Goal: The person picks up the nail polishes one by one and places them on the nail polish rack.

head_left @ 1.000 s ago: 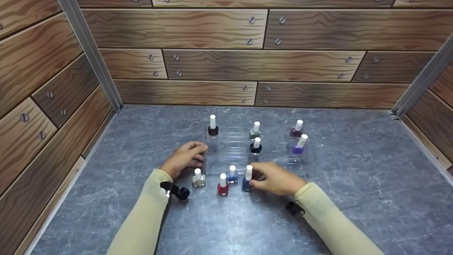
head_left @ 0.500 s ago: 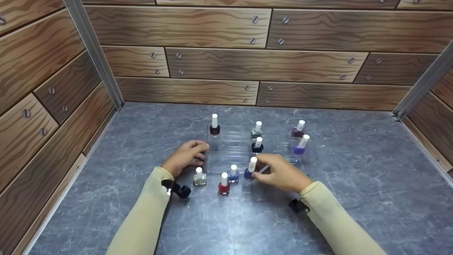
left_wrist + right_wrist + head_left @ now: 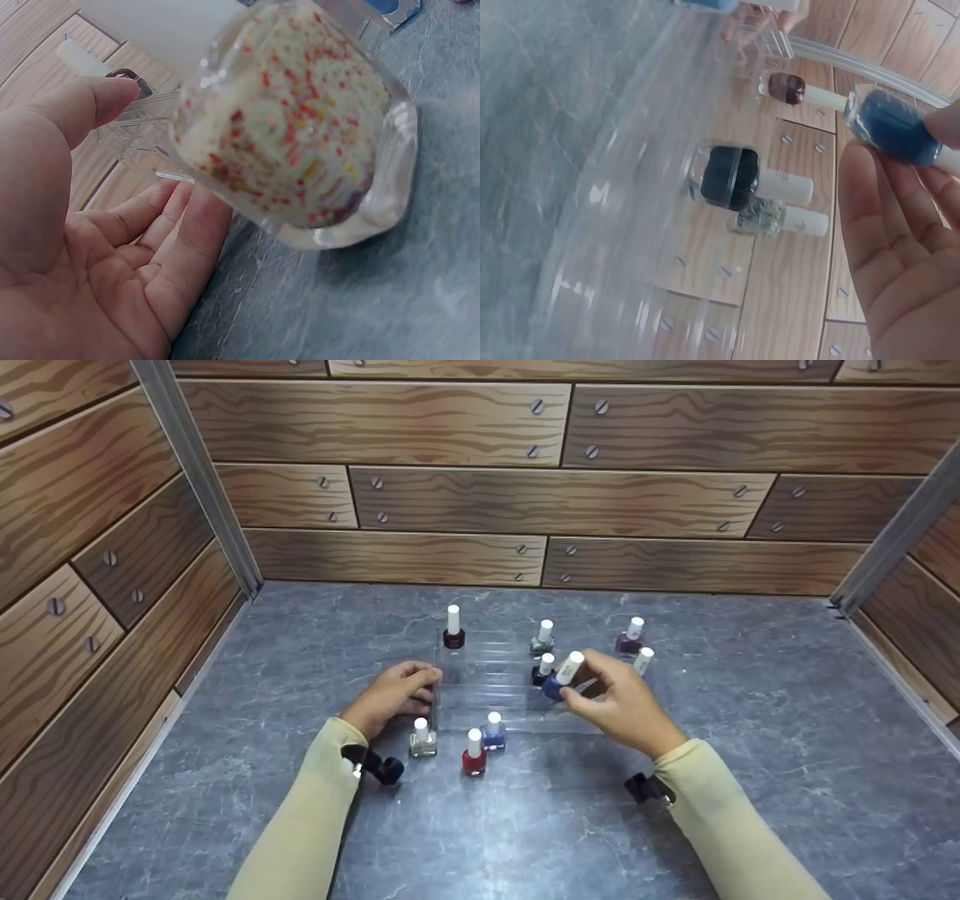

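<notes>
Over the clear rack (image 3: 480,688), the right hand (image 3: 622,701) is pinching a dark blue bottle (image 3: 564,678) between its thumb and fingers (image 3: 859,187), which are closing on the bottle's body. This bottle is tilting, its white cap leaning up and to the right, and is partly covering the black bottle (image 3: 541,673) in the head view. The left hand (image 3: 394,694) is resting at the rack's left side, its thumb and loosely bent fingers (image 3: 199,232) standing apart and touching the rack's edge; whether they are pressing on it, one cannot tell.

Nine bottles are showing in all, each wearing a white cap. One is hanging in the right hand. Five are standing on the rack: one dark red (image 3: 454,637), one silvery (image 3: 542,640), one plum (image 3: 630,642), one purple (image 3: 643,660), which the right hand is mostly hiding, and the black one. Three are standing on the desk (image 3: 495,847) before the rack: one speckled (image 3: 423,742), one red (image 3: 474,760) and one light blue (image 3: 493,735), the red sitting nearest the person.
</notes>
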Motion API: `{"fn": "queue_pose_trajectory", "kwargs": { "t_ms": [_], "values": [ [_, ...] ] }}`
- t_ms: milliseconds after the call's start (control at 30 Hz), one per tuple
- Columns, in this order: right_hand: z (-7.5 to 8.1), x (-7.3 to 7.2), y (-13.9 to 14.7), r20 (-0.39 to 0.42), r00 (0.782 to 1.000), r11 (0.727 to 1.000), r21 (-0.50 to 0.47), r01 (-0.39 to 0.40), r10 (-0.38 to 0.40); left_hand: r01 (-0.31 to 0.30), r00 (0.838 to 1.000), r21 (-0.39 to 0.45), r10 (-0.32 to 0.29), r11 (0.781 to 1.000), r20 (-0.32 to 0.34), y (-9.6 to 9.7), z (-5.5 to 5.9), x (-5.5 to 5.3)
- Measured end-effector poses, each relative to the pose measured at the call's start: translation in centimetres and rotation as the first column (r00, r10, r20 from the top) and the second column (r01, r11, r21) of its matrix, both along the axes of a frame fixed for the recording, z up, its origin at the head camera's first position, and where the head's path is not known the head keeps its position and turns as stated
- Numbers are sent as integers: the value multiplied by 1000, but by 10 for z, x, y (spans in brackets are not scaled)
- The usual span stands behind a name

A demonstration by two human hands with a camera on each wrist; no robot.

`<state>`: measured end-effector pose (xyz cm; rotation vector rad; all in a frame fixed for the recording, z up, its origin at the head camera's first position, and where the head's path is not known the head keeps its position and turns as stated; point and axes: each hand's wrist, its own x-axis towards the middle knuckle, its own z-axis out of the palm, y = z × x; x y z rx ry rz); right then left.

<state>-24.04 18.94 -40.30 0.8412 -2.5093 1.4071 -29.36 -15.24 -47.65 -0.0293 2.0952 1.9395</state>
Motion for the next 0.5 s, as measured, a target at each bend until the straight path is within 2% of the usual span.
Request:
{"fn": "queue_pose_trajectory", "kwargs": {
  "t_ms": [200, 500],
  "values": [
    [4, -1, 4, -31, 997, 997, -44, 71, -72, 3, 1000, 8, -3, 1000, -2, 0, 0, 2],
    [3, -4, 2, -6, 991, 976, -171, 132, -135, 8, 1000, -3, -8, 1000, -5, -1, 0, 1]
  ]
}}
